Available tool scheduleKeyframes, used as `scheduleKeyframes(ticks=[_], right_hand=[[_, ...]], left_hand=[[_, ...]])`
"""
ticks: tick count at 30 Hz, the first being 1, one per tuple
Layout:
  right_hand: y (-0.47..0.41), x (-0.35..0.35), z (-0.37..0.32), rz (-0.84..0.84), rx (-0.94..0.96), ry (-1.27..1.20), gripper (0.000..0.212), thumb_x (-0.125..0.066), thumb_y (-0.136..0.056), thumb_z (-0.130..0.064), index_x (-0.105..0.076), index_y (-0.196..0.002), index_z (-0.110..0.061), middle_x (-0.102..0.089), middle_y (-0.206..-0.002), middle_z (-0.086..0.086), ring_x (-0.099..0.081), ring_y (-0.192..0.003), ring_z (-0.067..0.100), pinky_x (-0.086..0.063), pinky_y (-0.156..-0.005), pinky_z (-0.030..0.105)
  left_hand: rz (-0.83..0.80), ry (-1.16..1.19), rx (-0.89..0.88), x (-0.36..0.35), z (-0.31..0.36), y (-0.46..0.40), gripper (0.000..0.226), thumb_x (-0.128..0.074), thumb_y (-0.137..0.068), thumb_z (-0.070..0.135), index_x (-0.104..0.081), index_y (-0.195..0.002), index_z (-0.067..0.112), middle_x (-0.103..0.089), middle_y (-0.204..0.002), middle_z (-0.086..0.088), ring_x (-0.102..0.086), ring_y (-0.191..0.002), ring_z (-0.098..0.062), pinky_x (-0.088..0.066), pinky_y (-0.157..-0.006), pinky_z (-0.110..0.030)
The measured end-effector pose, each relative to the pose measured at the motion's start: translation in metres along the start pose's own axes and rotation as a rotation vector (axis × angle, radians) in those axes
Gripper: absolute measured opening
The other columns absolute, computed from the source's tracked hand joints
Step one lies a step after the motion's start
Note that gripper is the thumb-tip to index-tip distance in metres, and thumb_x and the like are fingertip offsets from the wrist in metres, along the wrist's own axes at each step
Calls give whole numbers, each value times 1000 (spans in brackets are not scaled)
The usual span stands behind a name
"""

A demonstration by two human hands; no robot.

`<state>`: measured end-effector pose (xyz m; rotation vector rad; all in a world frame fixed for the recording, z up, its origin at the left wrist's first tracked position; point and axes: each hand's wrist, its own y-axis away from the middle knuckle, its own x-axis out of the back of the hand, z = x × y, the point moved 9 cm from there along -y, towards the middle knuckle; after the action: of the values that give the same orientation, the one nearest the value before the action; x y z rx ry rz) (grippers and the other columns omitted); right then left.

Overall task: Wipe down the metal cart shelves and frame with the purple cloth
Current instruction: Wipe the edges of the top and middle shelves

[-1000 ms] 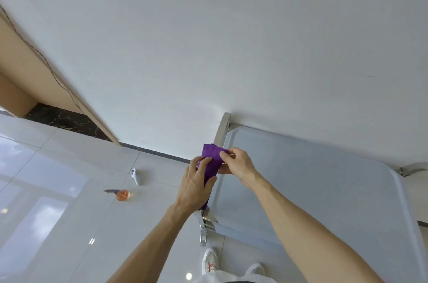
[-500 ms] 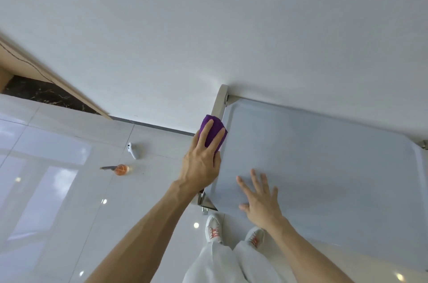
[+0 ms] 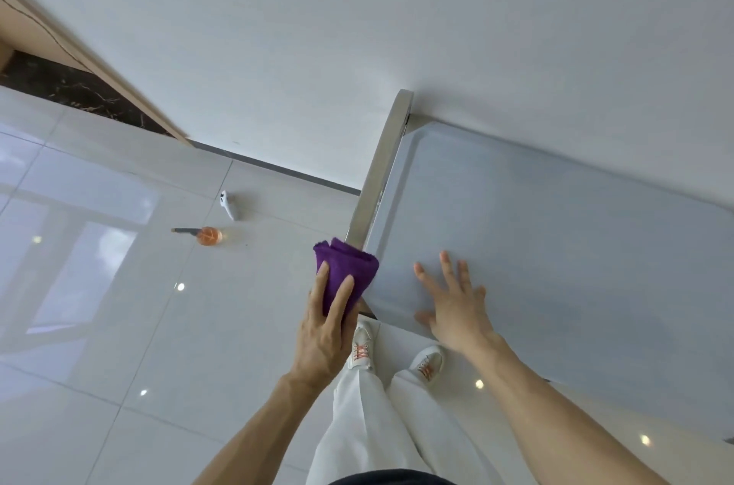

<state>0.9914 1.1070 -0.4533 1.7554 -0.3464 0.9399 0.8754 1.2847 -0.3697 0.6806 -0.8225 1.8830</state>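
Observation:
The metal cart's top shelf is a grey tray against the white wall, with a shiny frame bar along its left edge. My left hand grips the folded purple cloth and presses it onto the near end of that bar. My right hand lies flat on the shelf's near left part, fingers spread, holding nothing. The lower shelves are hidden under the top one.
A small orange bottle and a white object lie on the glossy tiled floor to the left. The white wall stands directly behind the cart. My white trousers and shoes are below the cart's near corner.
My right hand let go of the cloth and settled flat on the shelf. My left hand slid the cloth along the frame bar, first away, then back toward the near corner.

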Motion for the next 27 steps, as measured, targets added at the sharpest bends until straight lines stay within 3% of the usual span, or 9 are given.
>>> scheduleKeyframes(ticks=[2,4,9,13,17,20,27], right_hand=[[-1,1,1,-5,-1,-20,82,-54,-95,-46,5,-152,-45,27,-161,2,19,-149,35,-13,-116,65],[0,2,2,-14,2,-11,81,-54,-96,-44,5,-153,-44,27,-161,3,19,-149,36,-13,-116,65],[3,3,0,-18,12,2,81,-51,-97,-46,8,-152,-43,29,-160,4,21,-148,36,-14,-115,66],[7,5,-4,13,39,-22,83,-54,-96,-47,6,-153,-42,28,-160,6,20,-148,37,-14,-114,68],[10,8,-3,36,34,-15,84,-54,-95,-47,6,-153,-42,27,-161,7,18,-149,37,-16,-114,66],[10,10,-3,42,37,-17,83,-54,-96,-46,6,-153,-41,28,-160,8,19,-148,37,-16,-114,66],[7,6,-1,39,29,-49,86,-56,-95,-46,8,-152,-44,37,-156,5,24,-147,36,-11,-116,64]], left_hand=[[-33,0,71,-8,-8,14,45,-38,-105,32,-29,-144,13,-31,-146,-30,-54,-120,-51,-58,-84,-50],[-58,23,119,-7,-7,1,49,-37,-104,36,-22,-147,18,-34,-146,-32,-57,-117,-52,-60,-75,-48],[-44,-52,45,13,18,-63,69,-56,-88,19,-29,-152,27,-29,-155,-15,-55,-116,-31,-55,-78,-35],[-157,-189,18,2,38,-141,70,-56,-82,12,-40,-149,26,-28,-158,-13,-61,-101,-37,-58,-70,-42],[-272,-253,41,-22,44,-204,70,-53,-86,17,-31,-151,31,-12,-163,-8,-55,-94,-38,-55,-71,-46],[-312,-288,56,-38,40,-235,71,-54,-87,25,-27,-151,36,-8,-163,-4,-54,-94,-36,-50,-68,-40],[-394,-320,86,-71,33,-305,51,-52,-88,25,-41,-137,32,-27,-152,-6,-59,-88,-39,-41,-67,-36]])
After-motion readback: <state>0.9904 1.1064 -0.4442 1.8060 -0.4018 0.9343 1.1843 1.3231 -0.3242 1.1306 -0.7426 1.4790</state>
